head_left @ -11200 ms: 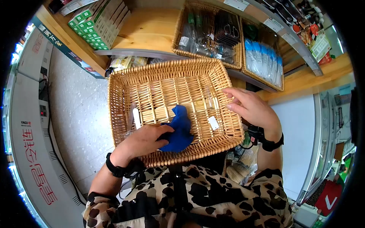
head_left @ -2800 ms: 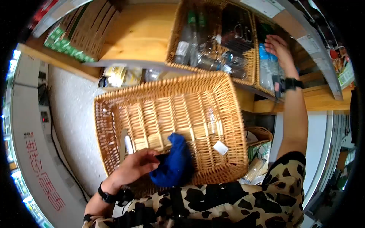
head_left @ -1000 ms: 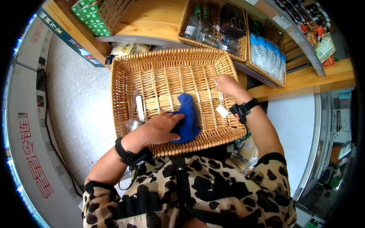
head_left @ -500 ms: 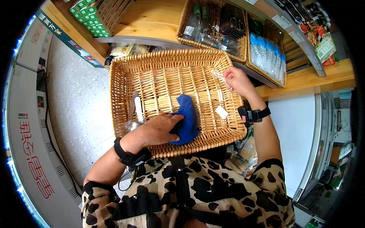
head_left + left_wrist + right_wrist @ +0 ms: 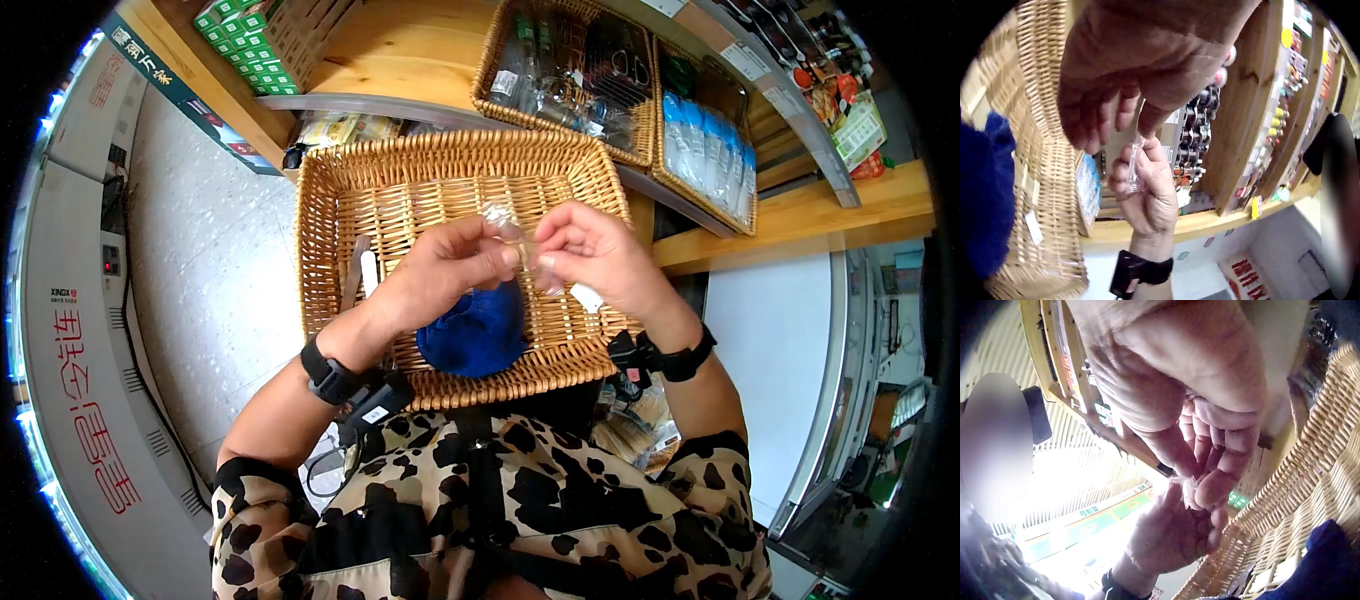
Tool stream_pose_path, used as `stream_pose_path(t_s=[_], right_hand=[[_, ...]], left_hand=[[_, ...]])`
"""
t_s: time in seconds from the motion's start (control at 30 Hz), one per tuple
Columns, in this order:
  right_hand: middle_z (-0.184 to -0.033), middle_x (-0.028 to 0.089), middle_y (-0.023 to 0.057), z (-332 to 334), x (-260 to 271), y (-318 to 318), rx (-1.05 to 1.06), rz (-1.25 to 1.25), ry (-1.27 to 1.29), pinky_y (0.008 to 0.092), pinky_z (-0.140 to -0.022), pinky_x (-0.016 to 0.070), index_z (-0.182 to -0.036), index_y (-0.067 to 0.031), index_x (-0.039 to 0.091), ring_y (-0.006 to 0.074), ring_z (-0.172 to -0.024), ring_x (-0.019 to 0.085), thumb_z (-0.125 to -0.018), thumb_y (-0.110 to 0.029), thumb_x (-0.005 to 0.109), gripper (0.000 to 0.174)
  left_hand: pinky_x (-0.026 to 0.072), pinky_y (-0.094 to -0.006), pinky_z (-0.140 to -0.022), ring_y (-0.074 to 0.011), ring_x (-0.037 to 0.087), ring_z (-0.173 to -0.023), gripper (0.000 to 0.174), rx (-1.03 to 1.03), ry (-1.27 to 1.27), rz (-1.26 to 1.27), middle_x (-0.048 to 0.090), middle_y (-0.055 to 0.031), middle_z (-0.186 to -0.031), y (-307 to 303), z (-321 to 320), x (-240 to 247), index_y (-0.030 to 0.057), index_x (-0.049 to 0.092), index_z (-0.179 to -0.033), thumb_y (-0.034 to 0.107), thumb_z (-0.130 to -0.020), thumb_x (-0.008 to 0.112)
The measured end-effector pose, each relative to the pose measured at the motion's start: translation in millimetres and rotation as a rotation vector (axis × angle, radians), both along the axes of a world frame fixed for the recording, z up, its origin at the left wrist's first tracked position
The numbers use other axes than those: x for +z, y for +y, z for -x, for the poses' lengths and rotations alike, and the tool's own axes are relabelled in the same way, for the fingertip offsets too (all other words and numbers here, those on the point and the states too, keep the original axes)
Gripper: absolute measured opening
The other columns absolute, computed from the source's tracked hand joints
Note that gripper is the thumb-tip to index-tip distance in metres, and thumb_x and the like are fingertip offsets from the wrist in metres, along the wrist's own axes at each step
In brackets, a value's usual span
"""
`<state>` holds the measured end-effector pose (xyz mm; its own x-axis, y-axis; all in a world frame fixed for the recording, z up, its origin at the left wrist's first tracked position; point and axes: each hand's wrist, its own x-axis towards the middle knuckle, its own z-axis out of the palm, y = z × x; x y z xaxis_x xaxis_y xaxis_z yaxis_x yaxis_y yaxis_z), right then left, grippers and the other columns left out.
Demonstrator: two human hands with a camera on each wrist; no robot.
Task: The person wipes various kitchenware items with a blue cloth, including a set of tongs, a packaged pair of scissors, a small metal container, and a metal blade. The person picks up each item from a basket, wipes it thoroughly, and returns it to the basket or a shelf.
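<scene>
Over the wicker basket (image 5: pixel 450 160), both hands pinch a small piece of clear plastic (image 5: pixel 500 216) between them. The left hand (image 5: pixel 445 270) has it between thumb and fingertips, and the right hand (image 5: pixel 605 265) holds its other side. In the left wrist view the crumpled plastic (image 5: pixel 1135 165) runs from one hand to the other. Just below the left hand, a blue cloth (image 5: pixel 472 335) lies bunched in the basket. A white tag (image 5: pixel 587 297) is partly covered by the right hand. What the plastic contains, if anything, cannot be made out.
Long flat items (image 5: pixel 369 272) lie at the basket's left side. Beyond it, a wooden shelf (image 5: pixel 400 50) holds green-and-white boxes (image 5: pixel 250 45), a basket of packaged goods (image 5: pixel 570 90) and one of blue-topped packets (image 5: pixel 705 150). A white cabinet (image 5: pixel 80 330) stands at left.
The left hand has left the blue cloth and risen to the plastic. The right hand has brought the plastic from the basket's upper right to the middle, where both hands now hold it.
</scene>
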<state>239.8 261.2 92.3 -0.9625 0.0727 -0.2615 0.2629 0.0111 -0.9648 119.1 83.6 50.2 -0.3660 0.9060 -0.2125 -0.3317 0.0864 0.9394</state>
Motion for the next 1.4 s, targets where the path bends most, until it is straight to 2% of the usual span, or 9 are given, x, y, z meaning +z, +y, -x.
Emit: stream_pose_path(t_s=[0.1,0.2,0.33,0.5,0.6,0.63,0.93,1.33,1.4], right_hand=[[-0.081,0.06,0.0063,2.7,-10.0,-5.8,0.111,0.014,-0.025,0.0224,-0.064,0.0506,-0.098,-0.0007,0.054,0.0099,-0.075,0.059,-0.088,-0.006,0.058,0.012],[-0.083,0.06,0.0041,10.6,-18.1,24.1,0.022,-0.523,0.057,0.0218,-0.062,0.0499,-0.095,-0.0014,0.057,0.0088,-0.07,0.058,-0.089,-0.003,0.056,0.007],[-0.072,0.059,0.0033,23.5,-38.7,99.7,-0.136,-0.683,-0.292,0.0222,-0.056,0.0485,-0.096,0.0002,0.06,0.0081,-0.066,0.056,-0.089,-0.005,0.054,0.011],[-0.08,0.064,0.0175,29.3,-103.1,118.4,0.145,-1.114,-0.212,0.0379,-0.064,0.05,-0.09,0.0013,0.064,0.0308,-0.069,0.062,-0.075,-0.009,0.064,0.018],[-0.079,0.064,0.0208,43.2,-113.2,104.0,0.292,-1.25,-0.483,0.0381,-0.066,0.0505,-0.084,0.0039,0.065,0.0321,-0.071,0.063,-0.076,-0.011,0.064,0.017],[-0.08,0.063,0.0246,42.2,-117.5,102.5,0.285,-1.312,-0.417,0.0396,-0.066,0.0503,-0.077,0.0071,0.064,0.0346,-0.071,0.063,-0.074,-0.012,0.065,0.019],[-0.083,0.062,0.0287,41.8,-125.4,104.4,0.23,-1.276,-0.397,0.042,-0.07,0.0518,-0.083,0.0096,0.064,0.038,-0.075,0.063,-0.079,0.0,0.048,0.019],[-0.079,0.061,0.0283,39.1,-126.7,100.9,0.216,-1.322,-0.338,0.0419,-0.065,0.0513,-0.079,0.0084,0.062,0.0399,-0.071,0.062,-0.073,0.0,0.051,0.015],[-0.072,0.061,0.0237,40.3,-118.6,102.2,0.193,-1.314,-0.326,0.0373,-0.058,0.0509,-0.077,0.0061,0.06,0.0336,-0.066,0.063,-0.074,-0.001,0.053,0.01]], left_hand=[[0.0522,-0.0278,-0.074,-0.0123,0.062,-0.08,0.014,0.105,-0.162,-0.063,0.065,-0.0048,-0.089,1.3,-0.9,-3.8,0.0041,0.061,-0.095,0.017,-0.093,0.056],[0.0521,-0.0274,-0.072,-0.0131,0.063,-0.077,0.015,0.11,-0.242,-0.002,0.065,-0.0051,-0.087,-6.8,8.6,-11.8,0.0052,0.06,-0.094,0.019,-0.094,0.053],[0.0532,-0.0245,-0.069,-0.0097,0.061,-0.075,0.013,0.165,-0.261,0.091,0.064,-0.0031,-0.084,-15.7,9.2,-19.0,0.007,0.059,-0.092,0.019,-0.093,0.055],[0.0525,-0.0239,-0.067,-0.0093,0.062,-0.074,0.015,0.136,-0.313,0.09,0.064,-0.0012,-0.083,-18.2,2.5,-34.0,0.0066,0.06,-0.096,0.02,-0.094,0.053],[0.0526,-0.0246,-0.068,-0.0094,0.062,-0.075,0.015,0.102,-0.295,0.13,0.064,-0.0012,-0.085,-19.5,0.3,-39.1,0.0066,0.06,-0.097,0.02,-0.094,0.053],[0.0531,-0.0229,-0.068,-0.0066,0.058,-0.071,0.012,0.103,-0.314,0.136,0.06,0.0006,-0.082,-19.6,-0.1,-34.4,0.0065,0.059,-0.091,0.019,-0.092,0.057],[0.0518,-0.0258,-0.071,-0.0095,0.061,-0.078,0.016,0.059,-0.278,0.145,0.063,-0.0008,-0.088,-19.4,-0.3,-41.6,0.0065,0.058,-0.1,0.02,-0.094,0.053],[0.0521,-0.0264,-0.072,-0.0102,0.061,-0.079,0.015,0.05,-0.266,0.14,0.063,-0.0008,-0.088,-19.1,-0.6,-47.2,0.0063,0.058,-0.099,0.019,-0.094,0.053],[0.0523,-0.0266,-0.072,-0.0105,0.062,-0.078,0.015,0.063,-0.265,0.14,0.063,-0.0008,-0.087,-18.8,-1.2,-46.6,0.0062,0.058,-0.099,0.019,-0.094,0.053]])
